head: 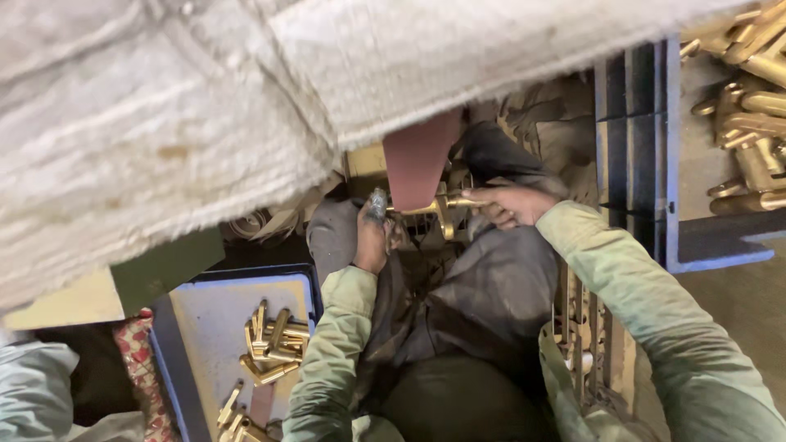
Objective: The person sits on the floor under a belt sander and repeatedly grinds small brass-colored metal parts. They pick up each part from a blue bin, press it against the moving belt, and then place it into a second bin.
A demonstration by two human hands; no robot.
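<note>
A brass fitting (442, 206) is held against the lower end of a dark red sanding belt (419, 160). My left hand (372, 237), its thumb wrapped in a grey cover, grips the fitting's left end. My right hand (509, 205) grips the right end. Both sleeves are pale green. A dark apron (483, 303) covers my lap below the hands.
A blue crate (205, 327) at lower left holds several brass fittings (270, 344). Another blue crate (671, 164) at upper right holds more brass parts (753, 123). A large white cloth-covered housing (205, 106) fills the top of the view. A patterned red cloth (139, 360) lies at lower left.
</note>
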